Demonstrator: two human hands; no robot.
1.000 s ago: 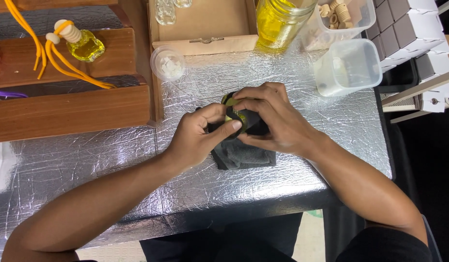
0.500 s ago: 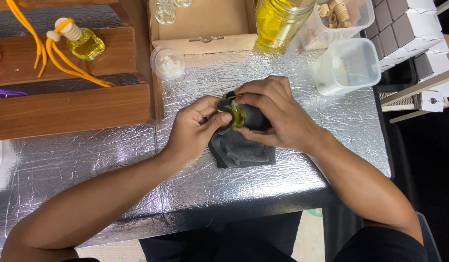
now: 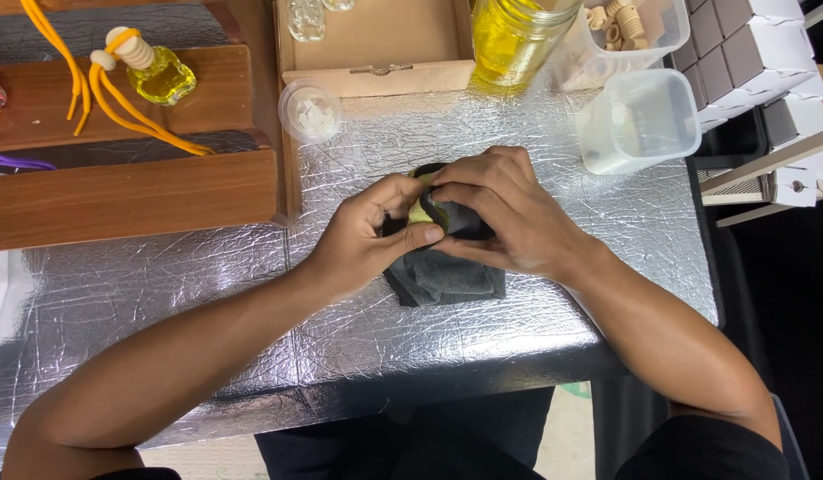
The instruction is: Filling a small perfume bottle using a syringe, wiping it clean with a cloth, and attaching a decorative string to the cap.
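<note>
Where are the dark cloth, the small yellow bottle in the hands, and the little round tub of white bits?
dark cloth [image 3: 447,277], head view, on its folded lower part.
small yellow bottle [image 3: 420,212], head view, on the glass showing between the fingers.
round tub [image 3: 310,111], head view, on its rim.

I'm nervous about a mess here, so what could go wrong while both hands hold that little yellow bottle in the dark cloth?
1. The small yellow bottle is pinched between the left hand and right hand inside the dark cloth; it could slip and spill onto the foil-covered table.
2. The empty clear tub sits close behind the right hand; a jerk might knock it.
</note>
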